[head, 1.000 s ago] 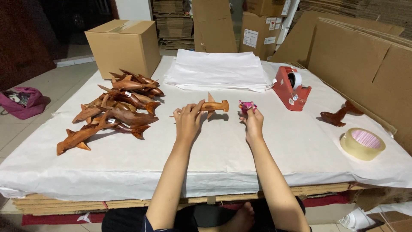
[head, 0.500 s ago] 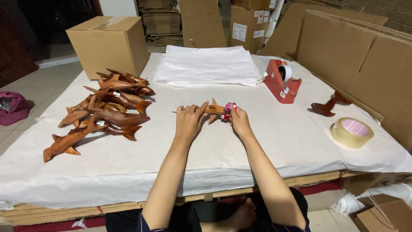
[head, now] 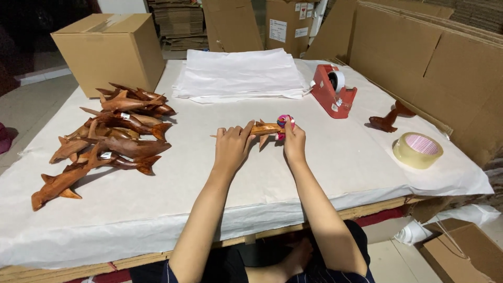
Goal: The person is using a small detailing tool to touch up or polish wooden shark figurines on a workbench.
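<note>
White paper: covers the table [head: 157, 220] from the near edge to the far end.
Left hand [head: 232, 148]: fingers curled over a wooden fish [head: 262, 129], pinning it down on the paper near the table's middle.
Right hand [head: 293, 142]: closed round a small pink tool [head: 284, 122], pressed against the fish's right end.
Fish: lies flat, lengthwise left to right, between both hands; a thin point sticks out left of the left hand.
Pile [head: 107, 139]: many more carved fish heaped well to the left.
Tape roll [head: 417, 150]: lies flat at the right, apart from the hands.
Lone carving [head: 390, 118]: stands just beyond the roll.
Dispenser [head: 332, 90]: red, behind the fish.
Paper stack [head: 241, 73]: white sheets, farther back.
Box [head: 110, 50]: closed cardboard, far left corner.
</note>
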